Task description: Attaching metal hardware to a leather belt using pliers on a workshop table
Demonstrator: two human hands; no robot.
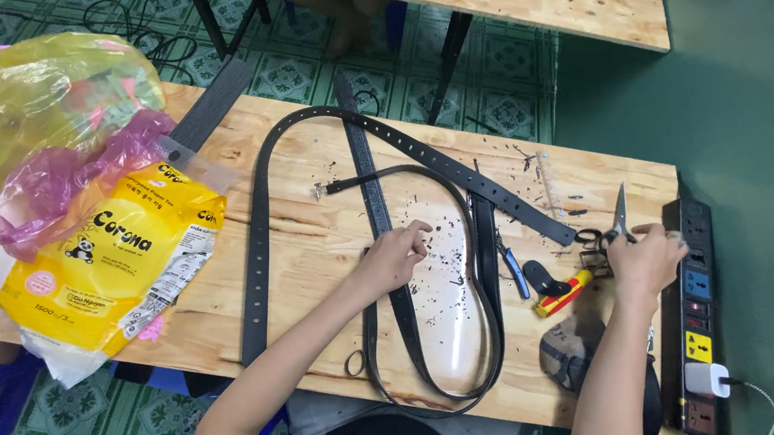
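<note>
Head view showed a wooden table running left to right, far edge open onto tiled floor, near edge against the person. Yellow plastic bags filled the left end, a black power strip the right edge. Black belts lay looped mid-table, long axes mostly running away from the person, loop ends at the near edge. Left hand rested on one belt, fingers curled, pressing it down, nearer the belts. Right hand was well to the right of the belts, closed round scissors, blades pointing up. Between them lay blue-handled pliers and a red-yellow tool. Bare wood was free left of the loop.
</note>
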